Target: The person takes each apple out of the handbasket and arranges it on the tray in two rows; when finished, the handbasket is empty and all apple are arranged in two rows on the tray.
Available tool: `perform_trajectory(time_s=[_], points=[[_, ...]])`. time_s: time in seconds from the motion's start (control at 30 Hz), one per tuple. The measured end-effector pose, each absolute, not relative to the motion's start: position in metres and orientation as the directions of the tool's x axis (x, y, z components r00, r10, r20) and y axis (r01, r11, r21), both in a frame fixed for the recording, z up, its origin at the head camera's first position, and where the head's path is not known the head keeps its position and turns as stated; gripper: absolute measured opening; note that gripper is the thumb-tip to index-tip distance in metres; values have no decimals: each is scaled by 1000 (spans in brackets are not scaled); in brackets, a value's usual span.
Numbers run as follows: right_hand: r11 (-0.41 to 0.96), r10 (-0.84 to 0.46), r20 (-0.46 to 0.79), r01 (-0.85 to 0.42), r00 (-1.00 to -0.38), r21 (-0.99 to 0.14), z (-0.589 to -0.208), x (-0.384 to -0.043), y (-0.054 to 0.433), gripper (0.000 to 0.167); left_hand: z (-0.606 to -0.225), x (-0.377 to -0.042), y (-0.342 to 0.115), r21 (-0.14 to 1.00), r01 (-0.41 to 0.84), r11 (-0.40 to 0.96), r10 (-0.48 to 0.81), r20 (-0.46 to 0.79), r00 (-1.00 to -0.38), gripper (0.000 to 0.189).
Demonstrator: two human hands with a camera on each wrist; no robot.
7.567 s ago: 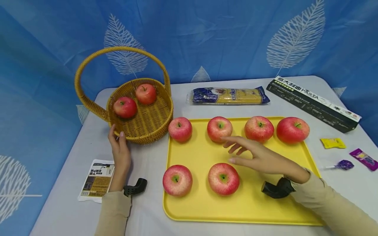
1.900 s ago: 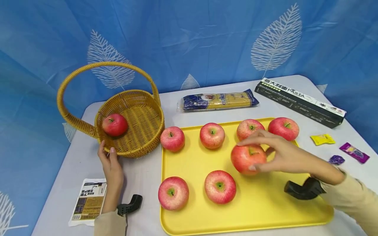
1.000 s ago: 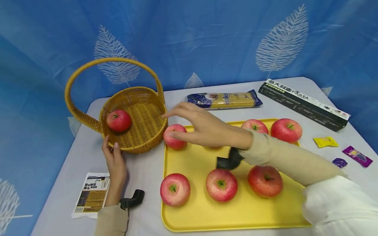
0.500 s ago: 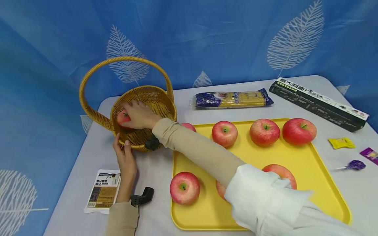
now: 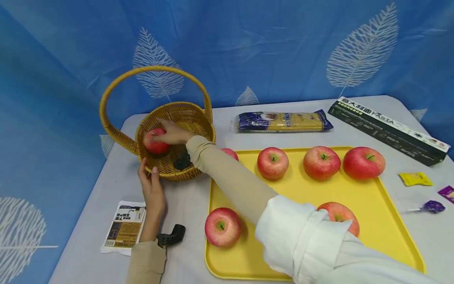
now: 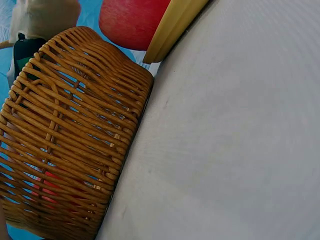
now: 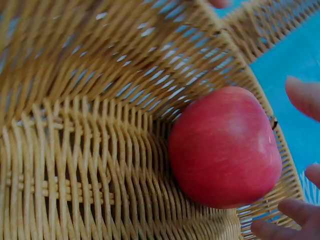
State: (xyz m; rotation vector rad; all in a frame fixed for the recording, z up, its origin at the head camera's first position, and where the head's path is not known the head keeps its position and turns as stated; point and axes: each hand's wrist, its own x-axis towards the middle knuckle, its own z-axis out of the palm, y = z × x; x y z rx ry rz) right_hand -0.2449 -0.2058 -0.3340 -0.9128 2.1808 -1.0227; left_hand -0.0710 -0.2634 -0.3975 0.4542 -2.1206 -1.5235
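A wicker basket (image 5: 191, 173) with a tall arched handle stands at the back left, holding one red apple (image 5: 156, 146) against its left side. My right hand (image 5: 172, 134) reaches inside, over that apple. In the right wrist view the fingers (image 7: 305, 99) are spread beyond the apple (image 7: 225, 147), with a gap between. My left hand (image 5: 152, 191) touches the basket's near left rim from outside with its fingers relaxed. Several more apples, among them one at the front left (image 5: 222, 227) and one at the right (image 5: 338, 217), lie on a yellow tray (image 5: 397, 240).
Behind the tray lie a pasta packet (image 5: 283, 121) and a long black pasta box (image 5: 386, 130). A yellow sweet (image 5: 415, 179), a lollipop (image 5: 432, 206) and a purple wrapper (image 5: 447, 193) lie at the right. A printed pouch (image 5: 124, 227) is beside my left forearm.
Earlier the basket held two apples; my right hand carried one out onto the tray, let go, then came back left into the basket. My left hand stays at the rim.
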Motion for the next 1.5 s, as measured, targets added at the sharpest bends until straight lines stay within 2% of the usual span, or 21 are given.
perform_trajectory(time_s=[0.17, 0.23, 0.37, 0.5, 0.6, 0.7, 0.87, 1.03, 1.13, 1.27, 1.33, 1.4, 1.5], points=[[454, -702, -205, -207, -682, -866, -335, -244, -206, 80, -398, -71, -262, 946, 10, 323, -526, 188, -830, 48], [444, -694, -209, -181, -689, -877, -334, -240, -210, 84, -398, -72, -262, 946, 14, 322, -525, 191, -830, 48], [494, -682, -211, -228, -701, -839, -335, -237, -211, 90, -398, -79, -260, 945, 13, 328, -503, 186, -844, 48], [590, -635, -206, -295, -744, -752, -337, -237, -206, 93, -397, -84, -260, 943, 11, 333, -488, 182, -853, 48], [616, -613, -212, -292, -761, -732, -337, -237, -202, 95, -397, -87, -259, 944, 17, 330, -475, 182, -861, 48], [591, -648, -178, -342, -740, -731, -330, -237, -193, 90, -399, -89, -260, 945, 7, 327, -463, 166, -871, 48], [476, -749, -47, -487, -661, -733, -296, -230, -160, 66, -398, -90, -264, 944, -8, 329, -463, 154, -873, 47], [344, -807, 80, -575, -586, -742, -251, -202, -78, 47, -397, -84, -272, 940, -17, 342, -482, 160, -862, 47], [304, -795, 159, -611, -585, -731, -235, -182, -4, 41, -396, -78, -278, 941, -24, 338, -505, 159, -848, 47], [393, -703, 212, -619, -679, -680, -240, -154, 105, 44, -395, -73, -283, 942, -32, 333, -528, 158, -834, 47], [491, -619, 215, -586, -755, -645, -255, -135, 155, 48, -396, -71, -286, 944, -32, 329, -528, 156, -835, 47], [595, -517, 208, -524, -830, -609, -277, -114, 199, 53, -397, -71, -288, 943, -35, 332, -525, 154, -837, 47], [731, -339, 141, -355, -930, -583, -313, -80, 246, 56, -397, -73, -291, 948, -36, 316, -531, 145, -835, 47]])
